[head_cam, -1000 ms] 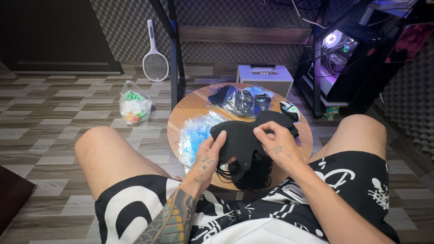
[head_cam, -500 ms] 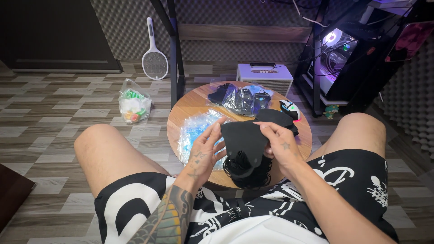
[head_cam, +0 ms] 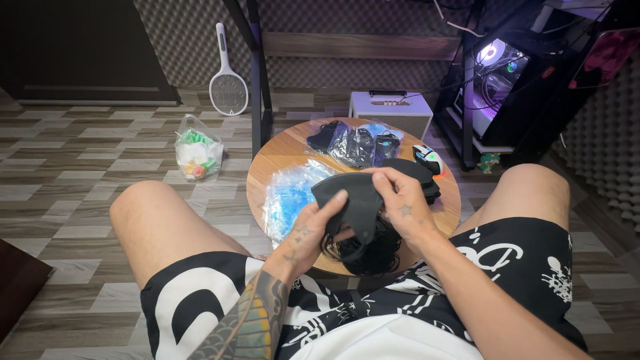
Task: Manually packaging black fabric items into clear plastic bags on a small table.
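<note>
Both hands, left hand (head_cam: 308, 230) and right hand (head_cam: 399, 200), pinch a black mask (head_cam: 350, 200) (folded); blue bags (head_cam: 288, 195) lie beside the left hand, more masks (head_cam: 415, 175) behind the right.

Chevron wood floor (head_cam: 100, 143), grey foam walls (head_cam: 193, 40) — glowing computer tower (head_cam: 497, 83).

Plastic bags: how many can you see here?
3: a clear one with colourful things on the floor, a bluish one on the round table, another holding dark masks farther back. More may be hidden.
</note>
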